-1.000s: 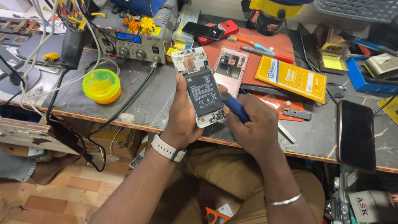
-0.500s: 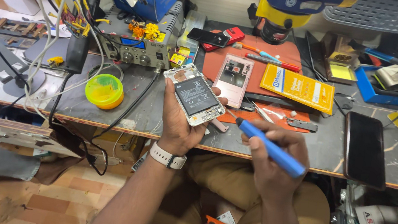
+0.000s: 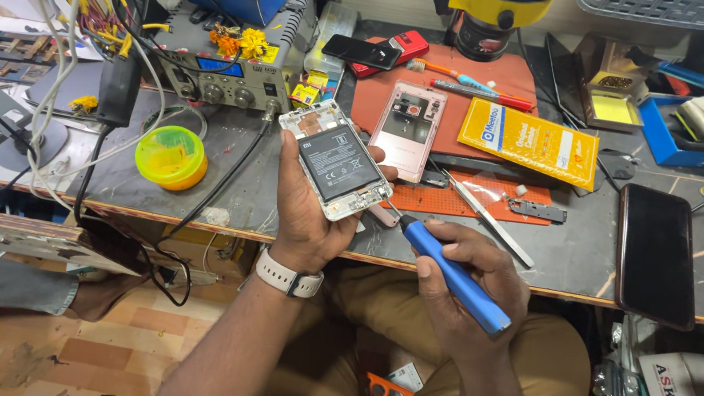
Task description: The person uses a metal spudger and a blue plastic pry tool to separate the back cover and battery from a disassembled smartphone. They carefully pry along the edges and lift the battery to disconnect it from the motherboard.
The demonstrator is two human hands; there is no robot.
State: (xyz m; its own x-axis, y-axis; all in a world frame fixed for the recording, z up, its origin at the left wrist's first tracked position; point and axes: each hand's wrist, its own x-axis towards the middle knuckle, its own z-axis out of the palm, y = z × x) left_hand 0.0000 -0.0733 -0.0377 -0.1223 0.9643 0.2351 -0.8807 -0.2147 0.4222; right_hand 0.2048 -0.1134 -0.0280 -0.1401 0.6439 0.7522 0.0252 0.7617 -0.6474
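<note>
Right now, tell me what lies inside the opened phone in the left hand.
The opened phone shows a black battery filling its middle, with boards above and below. The left hand covers its underside; whatever sits beneath the battery is hidden.

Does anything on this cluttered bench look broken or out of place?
The phone in the left hand has its back off, with battery and boards exposed. Its pink rear cover lies apart on the red mat. The right hand holds a blue screwdriver at its lower edge.

Single head cam – looks steeply down, close over workbench [image 3: 195, 161] edge.
</note>
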